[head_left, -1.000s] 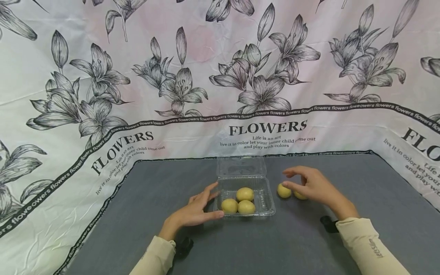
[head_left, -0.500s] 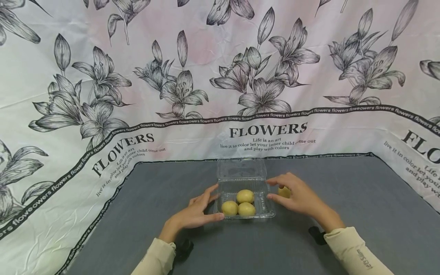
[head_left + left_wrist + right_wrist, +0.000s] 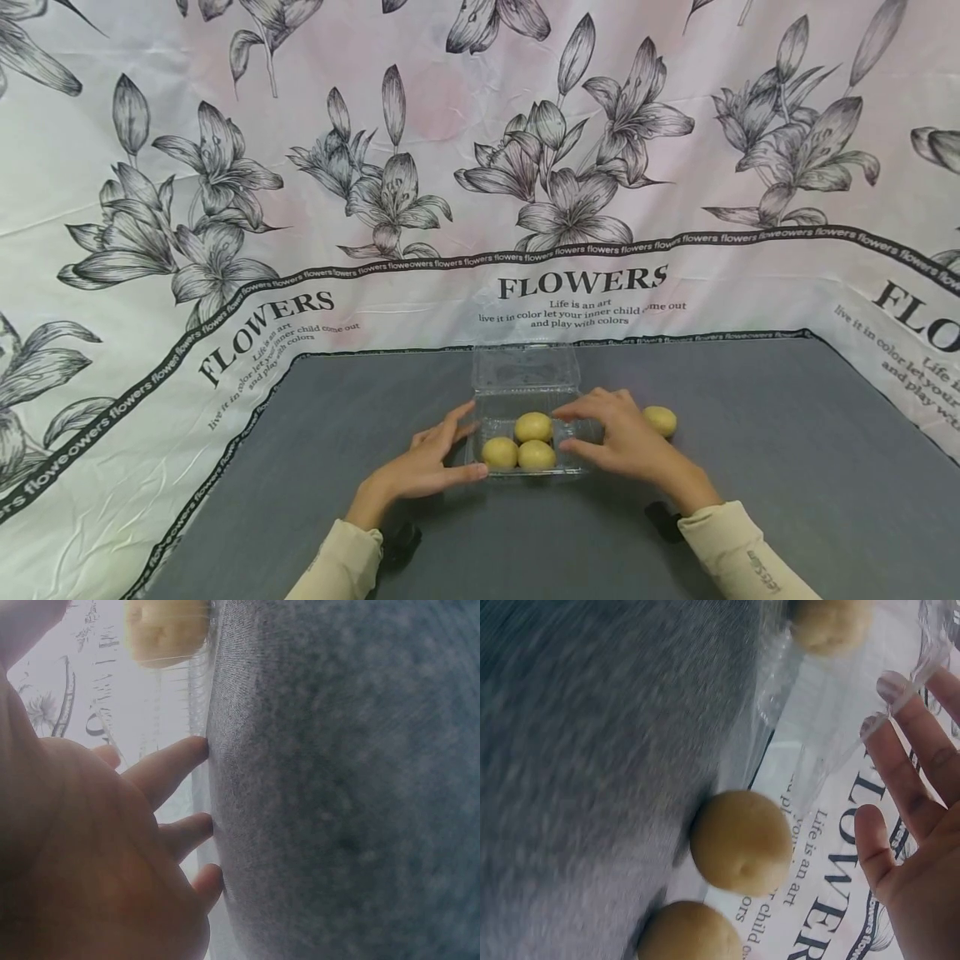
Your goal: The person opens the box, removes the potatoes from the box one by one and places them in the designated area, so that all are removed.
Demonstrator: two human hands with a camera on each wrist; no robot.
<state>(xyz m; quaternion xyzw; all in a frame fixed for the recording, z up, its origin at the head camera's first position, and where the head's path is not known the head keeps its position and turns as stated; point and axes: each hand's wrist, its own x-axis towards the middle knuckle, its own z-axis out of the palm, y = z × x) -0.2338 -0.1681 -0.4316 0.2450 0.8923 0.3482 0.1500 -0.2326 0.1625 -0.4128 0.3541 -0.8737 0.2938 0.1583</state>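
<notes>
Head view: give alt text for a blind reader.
An open clear clamshell holds three yellow potatoes, the left hand at its left side, the right hand over its right side. Another potato lies to the right on the gray table, before lily-print fabric.

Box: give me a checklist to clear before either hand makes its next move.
1. Lid out of the way: ok, open at the far side of the box.
2. Box still has room: ok, three potatoes sit inside, with bare floor to their right.
3. Left hand in place: ok, spread at the box's left side.
4. Right hand free: ok, at the box's right side, holding no potato.
5. All potatoes in: not ok, the right wrist view shows two outside on the table.
6. Left hand pressing firmly: cannot tell.
</notes>
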